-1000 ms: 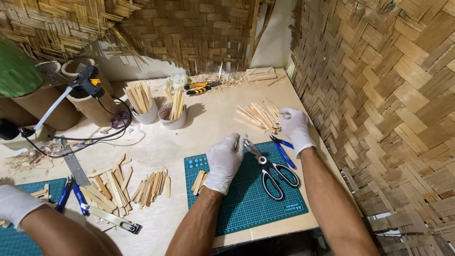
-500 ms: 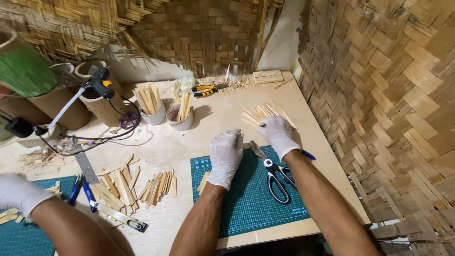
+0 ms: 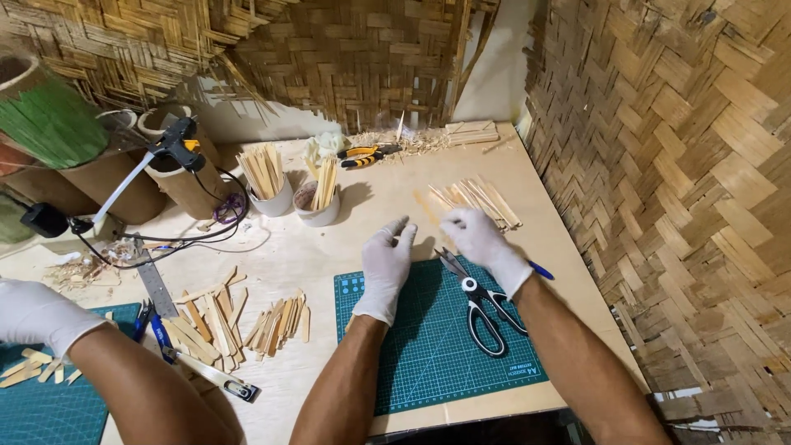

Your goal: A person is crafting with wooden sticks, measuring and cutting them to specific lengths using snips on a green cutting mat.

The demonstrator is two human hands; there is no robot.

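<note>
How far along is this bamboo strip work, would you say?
Done, it seems: cut strips lie in heaps left of the green cutting mat, and two cups hold sticks. In hand: the right hand lifts one thin strip while the left hand hovers open over the mat. Left: a pile of long strips lies uncut, with the scissors idle.

You face a pale wooden table (image 3: 272, 255) set in a corner; woven bamboo walls (image 3: 684, 165) close in behind and to your right, lit warmly.
</note>
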